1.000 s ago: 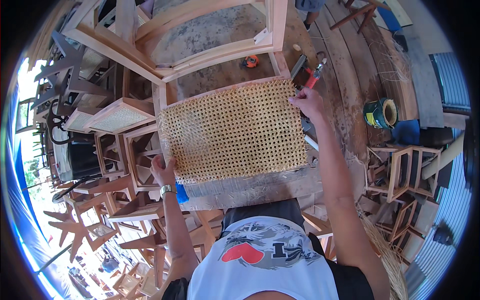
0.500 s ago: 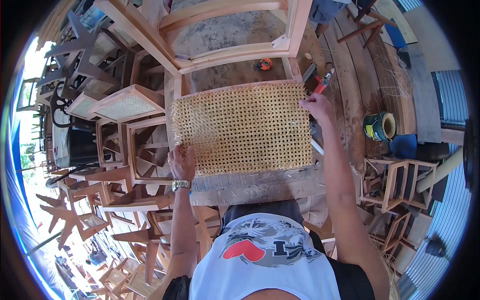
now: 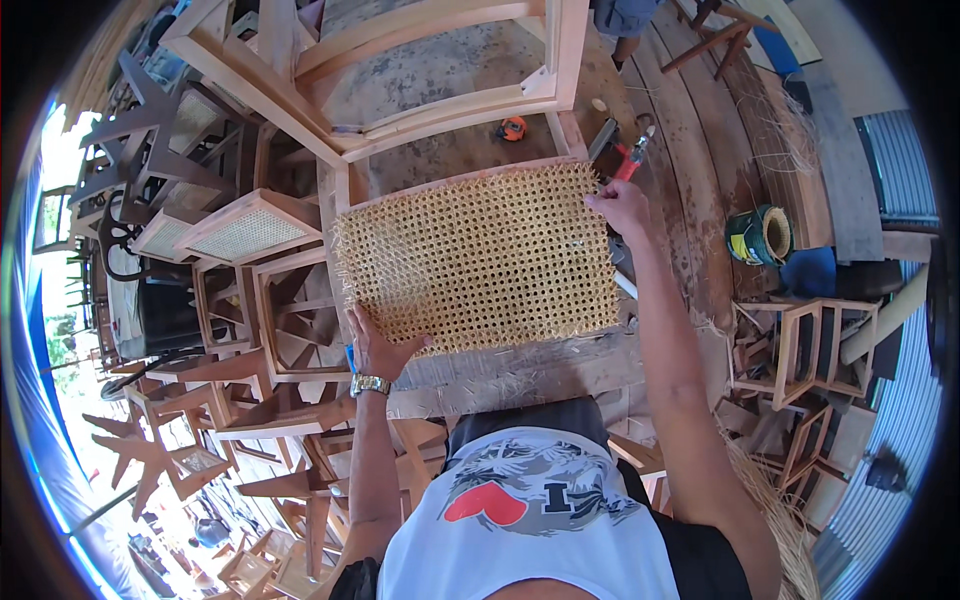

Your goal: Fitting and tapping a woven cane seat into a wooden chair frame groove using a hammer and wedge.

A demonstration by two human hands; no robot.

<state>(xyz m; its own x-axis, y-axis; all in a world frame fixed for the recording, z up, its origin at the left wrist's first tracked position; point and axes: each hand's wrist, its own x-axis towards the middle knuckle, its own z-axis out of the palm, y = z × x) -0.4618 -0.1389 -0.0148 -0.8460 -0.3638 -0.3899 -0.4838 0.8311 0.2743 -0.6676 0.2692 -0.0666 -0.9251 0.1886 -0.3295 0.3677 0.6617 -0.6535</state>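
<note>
A sheet of woven cane webbing (image 3: 480, 262) with frayed edges lies over part of a wooden chair frame (image 3: 440, 125) on the workbench. At its near left corner rests my left hand (image 3: 385, 345), open, thumb stretched along the near edge and fingers along the left side. My right hand (image 3: 622, 208) pinches the sheet's right edge close to the far corner. Just beyond that hand lie a red-handled tool (image 3: 632, 160) and a dark metal tool (image 3: 603, 138). An orange tape measure (image 3: 512, 129) sits on the bench behind the sheet.
Stacked chair frames crowd the left side, one with a cane panel (image 3: 250, 230). On the right stand a dark green bucket (image 3: 760, 236) and another wooden frame (image 3: 800, 350). Cane strands (image 3: 775, 140) lie at the far right. Another person's leg (image 3: 625, 30) shows at the top.
My left hand has slid toward the near left corner and its thumb has spread out. The cane sheet has turned slightly, its right side away from me. My right hand keeps its pinch.
</note>
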